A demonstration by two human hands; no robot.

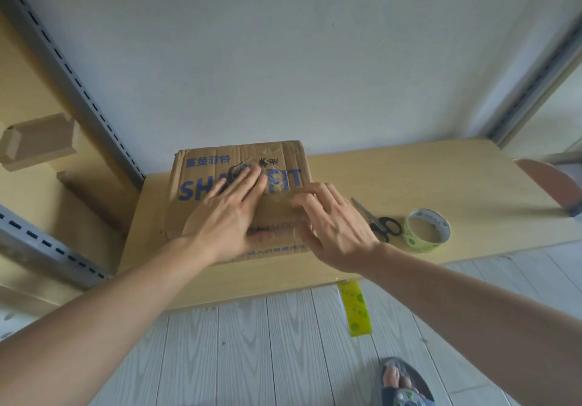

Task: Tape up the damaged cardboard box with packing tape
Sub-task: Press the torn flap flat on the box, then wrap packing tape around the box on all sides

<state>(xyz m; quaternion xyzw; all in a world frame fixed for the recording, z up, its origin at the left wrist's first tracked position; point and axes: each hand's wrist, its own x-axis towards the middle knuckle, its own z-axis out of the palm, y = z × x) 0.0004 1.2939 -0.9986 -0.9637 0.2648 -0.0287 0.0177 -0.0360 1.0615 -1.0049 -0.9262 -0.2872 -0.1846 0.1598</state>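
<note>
A worn cardboard box (pixel 201 166) with blue lettering lies flat on a light wooden table (pixel 441 179), close to the wall. My left hand (pixel 226 213) lies flat on the box top, its straight fingers pressing on shiny clear tape over a torn dark patch (pixel 234 171). My right hand (pixel 333 223) rests on the box's right part, fingers bent, fingertips on the tape. A roll of packing tape (pixel 428 231) with green dots stands on the table to the right of the box.
Black-handled scissors (pixel 379 223) lie between the box and the roll. A cut strip of green-dotted tape (pixel 354 308) hangs from the table's front edge. Metal shelving with cardboard pieces (pixel 37 144) stands at the left. A sandalled foot (pixel 400 380) is on the plank floor.
</note>
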